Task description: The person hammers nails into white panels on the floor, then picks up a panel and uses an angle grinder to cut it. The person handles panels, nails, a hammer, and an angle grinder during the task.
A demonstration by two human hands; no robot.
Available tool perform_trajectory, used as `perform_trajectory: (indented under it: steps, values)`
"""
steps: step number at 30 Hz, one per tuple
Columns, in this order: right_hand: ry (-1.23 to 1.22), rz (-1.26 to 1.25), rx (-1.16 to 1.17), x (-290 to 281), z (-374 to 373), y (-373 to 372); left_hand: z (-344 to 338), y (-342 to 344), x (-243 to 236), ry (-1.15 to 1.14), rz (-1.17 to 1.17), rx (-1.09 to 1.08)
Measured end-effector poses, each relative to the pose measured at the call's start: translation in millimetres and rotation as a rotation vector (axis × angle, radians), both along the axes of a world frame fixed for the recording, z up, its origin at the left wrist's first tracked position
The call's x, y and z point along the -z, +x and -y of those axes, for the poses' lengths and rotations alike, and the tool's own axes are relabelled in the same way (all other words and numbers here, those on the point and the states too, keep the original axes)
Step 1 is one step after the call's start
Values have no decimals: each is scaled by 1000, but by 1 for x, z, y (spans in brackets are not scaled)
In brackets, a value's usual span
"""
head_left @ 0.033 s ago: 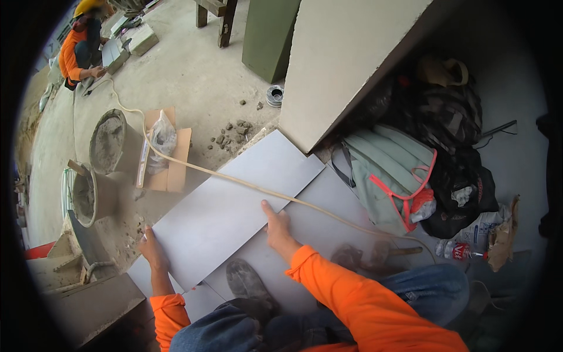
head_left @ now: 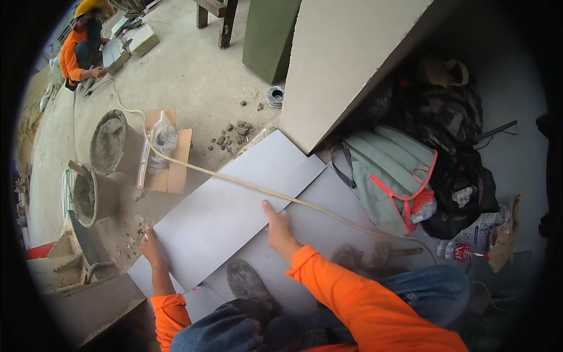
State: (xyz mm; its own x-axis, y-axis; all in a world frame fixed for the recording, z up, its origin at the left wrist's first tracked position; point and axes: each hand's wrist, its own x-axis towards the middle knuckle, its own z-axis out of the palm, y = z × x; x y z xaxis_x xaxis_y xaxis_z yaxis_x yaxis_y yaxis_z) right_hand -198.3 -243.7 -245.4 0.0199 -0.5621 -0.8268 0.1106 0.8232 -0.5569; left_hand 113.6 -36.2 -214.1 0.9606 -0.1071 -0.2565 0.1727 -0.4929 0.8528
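Note:
A large pale grey floor tile [head_left: 217,223] lies slanted in front of me, its near long edge overlapping the tiled floor [head_left: 328,199]. My left hand [head_left: 153,251] is closed on the tile's left end, fingertips at its far left corner. At the near long edge, my right hand [head_left: 280,230] grips with the thumb on top; its other fingers are mostly hidden. A cream cable [head_left: 252,185] runs across the tile's upper face. Beside my right forearm lies a blurred tool with a wooden handle [head_left: 406,251], perhaps a mallet.
Two mortar buckets [head_left: 121,141] and an opened cardboard box [head_left: 176,176] stand left. A pale slab [head_left: 346,53] rises beyond the tile. At right are a grey-green bag [head_left: 390,176], black bags [head_left: 463,188] and a plastic bottle [head_left: 454,250]. A co-worker [head_left: 73,56] crouches far left.

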Motion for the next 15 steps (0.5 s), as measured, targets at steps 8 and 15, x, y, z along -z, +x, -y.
perform_trajectory:
  steps: [8, 15]
  values:
    - [-49, 38, 15, -2, 15, -4, 7, 1, 22, -26, -24, 1]
    - [31, 10, -176, 3, 28, -12, 2, 7, 29, 22, 13, 25]
